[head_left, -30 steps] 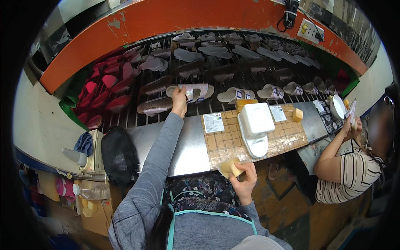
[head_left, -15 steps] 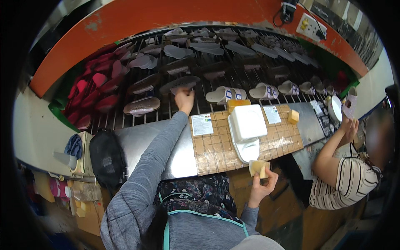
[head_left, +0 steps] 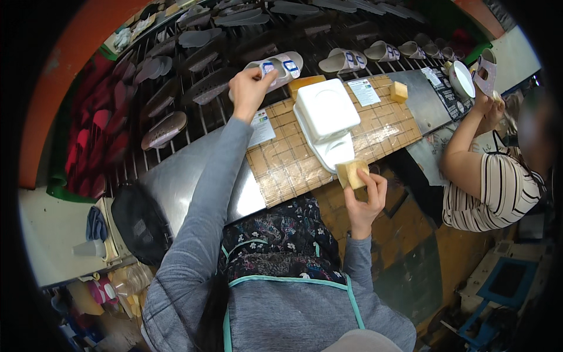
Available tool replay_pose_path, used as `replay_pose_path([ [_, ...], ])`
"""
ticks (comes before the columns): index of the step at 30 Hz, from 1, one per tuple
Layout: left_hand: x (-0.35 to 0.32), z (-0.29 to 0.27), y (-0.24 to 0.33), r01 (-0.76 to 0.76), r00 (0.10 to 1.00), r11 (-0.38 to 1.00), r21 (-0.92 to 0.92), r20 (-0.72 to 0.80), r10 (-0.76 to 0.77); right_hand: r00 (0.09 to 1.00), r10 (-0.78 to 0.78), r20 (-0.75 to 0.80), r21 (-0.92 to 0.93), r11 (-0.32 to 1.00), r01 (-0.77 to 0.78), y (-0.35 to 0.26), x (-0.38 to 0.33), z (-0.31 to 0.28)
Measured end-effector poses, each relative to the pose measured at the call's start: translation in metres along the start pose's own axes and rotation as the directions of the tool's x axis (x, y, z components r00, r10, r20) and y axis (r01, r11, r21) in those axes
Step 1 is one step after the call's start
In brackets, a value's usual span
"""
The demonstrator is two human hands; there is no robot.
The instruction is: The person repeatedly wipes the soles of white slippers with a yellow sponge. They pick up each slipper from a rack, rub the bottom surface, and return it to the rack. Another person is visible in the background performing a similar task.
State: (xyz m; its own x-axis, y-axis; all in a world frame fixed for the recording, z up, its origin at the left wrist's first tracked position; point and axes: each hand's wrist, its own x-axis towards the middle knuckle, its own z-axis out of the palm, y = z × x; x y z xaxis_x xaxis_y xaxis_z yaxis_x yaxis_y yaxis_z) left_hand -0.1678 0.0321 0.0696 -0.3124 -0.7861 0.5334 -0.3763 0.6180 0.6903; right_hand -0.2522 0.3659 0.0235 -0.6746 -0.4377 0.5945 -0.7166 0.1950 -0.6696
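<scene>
**Currently: left hand on sandal at rack, right hand holding yellow block**

Left hand [head_left: 249, 88]: arm stretched forward, fingers closed on the near end of a white sandal [head_left: 275, 66] with blue strap marks. The sandal lies on the dark slatted rack [head_left: 199, 117] beyond the tabletop [head_left: 176, 188].

Right hand [head_left: 365, 199]: raised near the front edge of the tabletop, fingers closed around a yellow sponge block [head_left: 352, 173].

Containers: a white lidded box [head_left: 326, 110] sits on the woven mat [head_left: 293, 164], resting on a white tray [head_left: 335, 149] whose near end shows; contents of neither can be told. A second yellow block [head_left: 399, 91] lies on the far corner of the mat. Two paper sheets [head_left: 363, 92] lie on the mat, one each side of the box.

Rack: further white sandals [head_left: 352, 60] to the right, grey soles [head_left: 164, 129] to the left, red ones [head_left: 94, 129] farther left.

Another person in a striped shirt [head_left: 489, 193] stands at the right, hands up at a sandal [head_left: 487, 73].
</scene>
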Motion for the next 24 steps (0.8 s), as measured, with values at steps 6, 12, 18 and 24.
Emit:
replay_pose_path([
  [6, -0.133, -0.108, 0.041, -0.027, 0.989, 0.992, 0.125, 0.146, 0.009, 0.998, -0.006, 0.065, 0.011, 1.0, 0.005, -0.003, 0.005, -0.003],
  [12, -0.191, -0.106, 0.012, -0.261, 0.831, 0.91, 0.321, 0.554, 0.042, 0.849, 0.413, 0.33, 0.844, 0.273, -0.461, -0.026, -0.004, 0.01],
  [18, -0.188, -0.12, 0.008, 0.671, 0.703, 0.038, -0.741, 0.619, -0.351, 0.874, 0.166, 0.457, 0.84, 0.242, -0.486, -0.09, -0.017, 0.029],
  [24, -0.236, -0.155, 0.032, 0.588, 0.709, -0.431, -0.685, 0.693, -0.133, 0.926, -0.335, 0.171, 0.624, 0.764, 0.161, -0.135, -0.015, 0.037],
])
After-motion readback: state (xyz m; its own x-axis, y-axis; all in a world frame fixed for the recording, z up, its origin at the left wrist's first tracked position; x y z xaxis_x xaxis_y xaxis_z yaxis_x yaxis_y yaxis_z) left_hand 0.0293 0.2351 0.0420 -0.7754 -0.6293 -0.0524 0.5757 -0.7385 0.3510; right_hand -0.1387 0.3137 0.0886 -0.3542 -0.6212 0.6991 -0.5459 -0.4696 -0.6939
